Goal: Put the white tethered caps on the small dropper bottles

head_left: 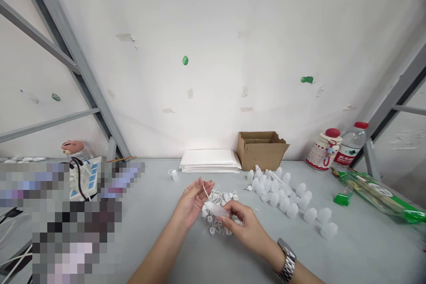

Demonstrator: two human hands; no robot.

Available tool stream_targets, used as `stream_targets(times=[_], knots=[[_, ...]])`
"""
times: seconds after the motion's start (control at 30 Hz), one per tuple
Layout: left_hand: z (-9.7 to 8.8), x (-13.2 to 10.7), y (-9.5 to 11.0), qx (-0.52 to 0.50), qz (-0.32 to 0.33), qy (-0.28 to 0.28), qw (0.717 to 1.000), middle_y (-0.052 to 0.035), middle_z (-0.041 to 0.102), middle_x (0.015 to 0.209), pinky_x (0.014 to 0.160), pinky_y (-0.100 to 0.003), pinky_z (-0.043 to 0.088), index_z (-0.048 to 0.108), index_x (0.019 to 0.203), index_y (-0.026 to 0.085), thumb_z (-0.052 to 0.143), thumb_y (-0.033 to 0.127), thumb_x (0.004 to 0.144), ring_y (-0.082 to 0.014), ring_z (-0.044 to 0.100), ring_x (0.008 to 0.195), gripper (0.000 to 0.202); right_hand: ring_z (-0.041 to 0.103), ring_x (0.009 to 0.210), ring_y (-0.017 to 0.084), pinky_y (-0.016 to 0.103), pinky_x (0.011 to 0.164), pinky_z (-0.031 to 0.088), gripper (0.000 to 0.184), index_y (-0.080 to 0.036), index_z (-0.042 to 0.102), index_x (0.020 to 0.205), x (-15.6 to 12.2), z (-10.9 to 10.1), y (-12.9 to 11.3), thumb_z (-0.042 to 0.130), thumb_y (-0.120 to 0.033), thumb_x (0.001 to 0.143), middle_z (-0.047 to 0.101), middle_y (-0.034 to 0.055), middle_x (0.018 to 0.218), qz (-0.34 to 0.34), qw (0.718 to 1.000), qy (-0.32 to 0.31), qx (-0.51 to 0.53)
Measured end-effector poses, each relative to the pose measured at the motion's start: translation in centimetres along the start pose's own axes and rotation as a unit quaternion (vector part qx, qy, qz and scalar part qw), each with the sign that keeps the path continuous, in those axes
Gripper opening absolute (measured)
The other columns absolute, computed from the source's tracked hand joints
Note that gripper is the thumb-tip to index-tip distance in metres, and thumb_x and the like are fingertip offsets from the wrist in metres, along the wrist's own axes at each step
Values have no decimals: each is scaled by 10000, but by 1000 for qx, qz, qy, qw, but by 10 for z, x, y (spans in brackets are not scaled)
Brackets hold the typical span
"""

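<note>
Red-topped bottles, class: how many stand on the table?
2: the patterned bottle, right of the cardboard box, and the clear, labelled bottle to its right.

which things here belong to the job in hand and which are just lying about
Seem part of the job:
- bottle in the right hand
- heaped white caps
- loose translucent bottles
- small capped bottle

Probably just lying about:
- drinks bottle
- patterned flask
- green packet
- power strip
- cardboard box and white stack, though their use is unclear
</note>
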State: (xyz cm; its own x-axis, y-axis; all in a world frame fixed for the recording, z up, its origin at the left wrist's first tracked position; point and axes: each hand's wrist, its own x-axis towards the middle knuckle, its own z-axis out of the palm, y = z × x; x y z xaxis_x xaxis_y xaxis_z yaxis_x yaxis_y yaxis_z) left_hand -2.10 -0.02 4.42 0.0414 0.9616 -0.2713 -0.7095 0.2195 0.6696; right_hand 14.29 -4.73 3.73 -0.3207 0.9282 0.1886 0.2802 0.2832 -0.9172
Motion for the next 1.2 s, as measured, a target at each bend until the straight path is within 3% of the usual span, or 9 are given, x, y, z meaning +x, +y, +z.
stream_targets(times=[0.13,0.23,0.5,1.0,1.2], knots=[[3,-6,1,29,20,-82,996,-38,686,613,674,-204,504,608,573,122,785,284,566,-145,658,666,240,468,618,118,226,588,378,232,-174,562,748,-1,-2,1,564,-404,778,531,-14,654,-9,998,24,60],[3,-9,1,68,41,-129,988,-53,694,616,647,-201,483,603,559,125,783,346,552,-144,649,650,285,455,595,116,225,555,371,239,-175,554,742,0,-4,1,565,-412,777,512,-14,635,-11,995,48,86],[5,-12,2,117,65,-135,982,-60,701,652,723,-264,457,607,567,135,759,347,584,-195,651,748,261,449,599,119,230,563,371,239,-177,557,736,1,-6,0,570,-413,770,498,-12,636,-13,995,54,78],[4,-12,2,132,79,-145,977,-51,704,658,733,-263,455,599,566,143,745,360,598,-194,649,773,263,445,600,119,229,571,372,239,-177,555,738,1,-6,2,553,-412,781,498,-14,635,-26,997,66,40],[5,-13,6,210,99,-113,966,-47,708,663,725,-271,455,615,589,145,722,361,607,-192,649,741,242,440,580,113,223,559,360,228,-176,548,726,0,-8,-1,537,-394,793,502,-19,618,-37,997,62,-6]])
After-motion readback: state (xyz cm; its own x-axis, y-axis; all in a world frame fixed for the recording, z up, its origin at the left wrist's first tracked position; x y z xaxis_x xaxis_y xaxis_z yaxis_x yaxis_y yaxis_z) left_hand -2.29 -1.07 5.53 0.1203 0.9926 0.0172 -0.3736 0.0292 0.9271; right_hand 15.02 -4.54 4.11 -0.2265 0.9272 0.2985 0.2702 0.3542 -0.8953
